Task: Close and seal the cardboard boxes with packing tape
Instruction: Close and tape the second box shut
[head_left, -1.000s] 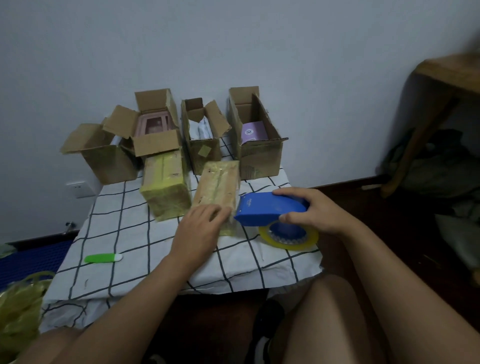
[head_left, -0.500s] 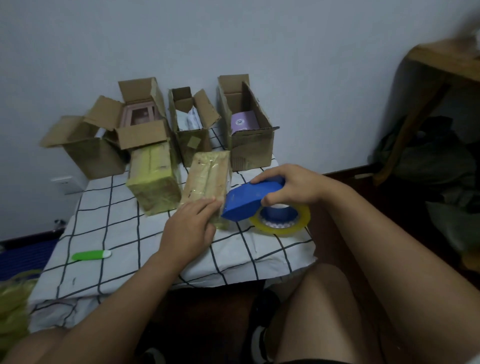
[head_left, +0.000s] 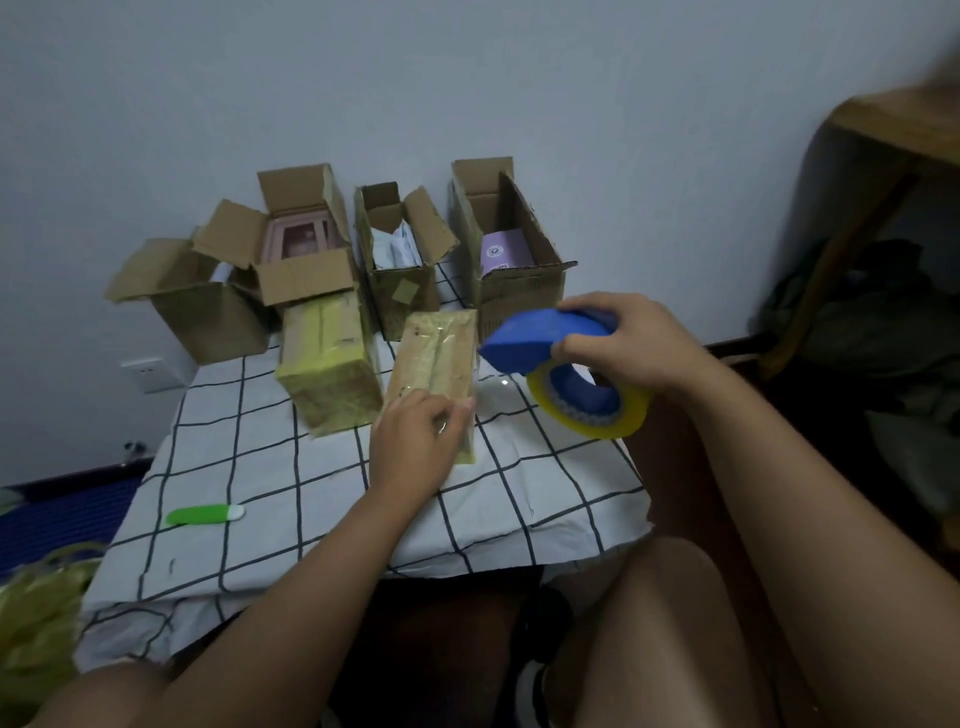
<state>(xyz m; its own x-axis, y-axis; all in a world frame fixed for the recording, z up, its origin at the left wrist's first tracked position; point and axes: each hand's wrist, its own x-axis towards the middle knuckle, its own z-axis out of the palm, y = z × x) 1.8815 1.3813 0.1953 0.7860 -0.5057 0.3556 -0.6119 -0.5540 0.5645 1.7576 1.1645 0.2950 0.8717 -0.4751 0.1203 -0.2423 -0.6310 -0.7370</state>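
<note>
The step in hand looks like finishing the tape run on the narrow taped box (head_left: 434, 374) lying lengthwise on the checked worktop (head_left: 291, 467): to do it well, the strip should stay taut and straight along the seam, be pressed flat at the near end, then torn cleanly against the cutter. The left hand (head_left: 415, 441) rests on the box's near end, its fingers (head_left: 457, 410) curled over the top edge and holding it steady. The right hand (head_left: 618, 343) is raised just right of the box, wrist bent, gripping the blue tape dispenser (head_left: 540, 338), with the yellowish tape roll (head_left: 592, 415) hanging below it. A second taped box (head_left: 327, 374) lies beside the first; four open cardboard boxes (head_left: 400, 260) wait behind.
</note>
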